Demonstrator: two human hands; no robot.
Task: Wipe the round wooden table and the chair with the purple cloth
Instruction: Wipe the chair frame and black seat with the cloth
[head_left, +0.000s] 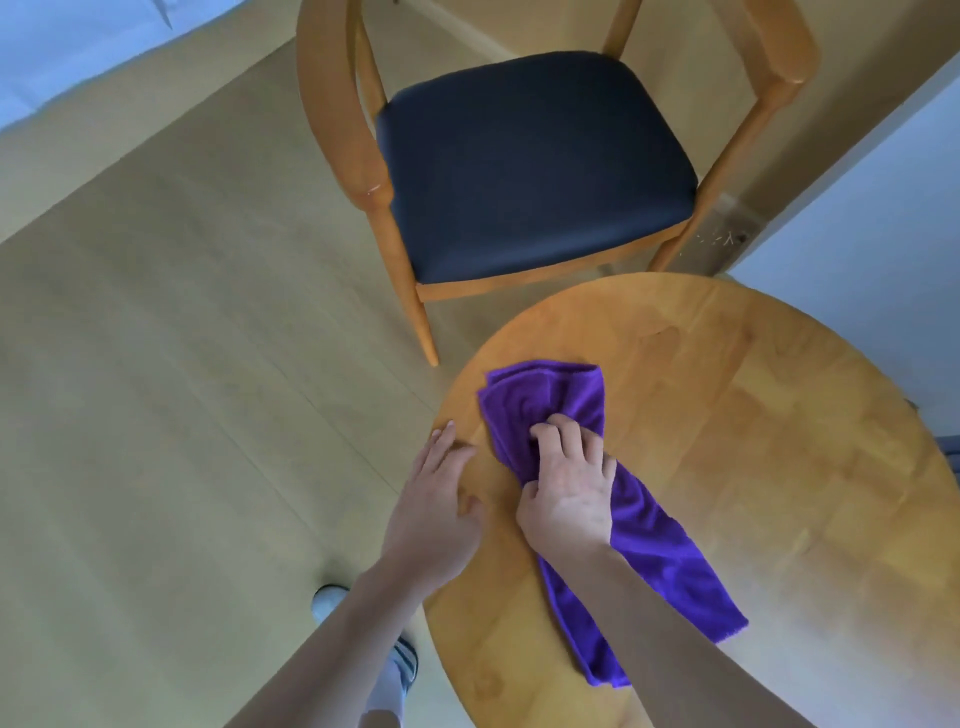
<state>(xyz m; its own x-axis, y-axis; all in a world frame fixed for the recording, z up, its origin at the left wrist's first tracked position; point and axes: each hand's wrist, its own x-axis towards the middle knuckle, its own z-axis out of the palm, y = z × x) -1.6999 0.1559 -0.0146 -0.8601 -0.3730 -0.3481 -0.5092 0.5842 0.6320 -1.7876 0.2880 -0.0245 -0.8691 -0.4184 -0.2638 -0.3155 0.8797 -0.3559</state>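
1. Head view: the fingers (558, 431) of the right hand (569, 488) are curled into the purple cloth (639, 525), bunching it on the round wooden surface (753, 441) near its left edge.
2. The left hand (434, 512) lies flat with straight fingers at that edge, holding nothing.
3. The table wipe looks under way; next comes sweeping across the bare wood, then the chair (530, 166) just beyond.

A rumpled purple cloth (649, 525) lies on the round wooden table (779, 467), beside the dark-seated chair (530, 166).
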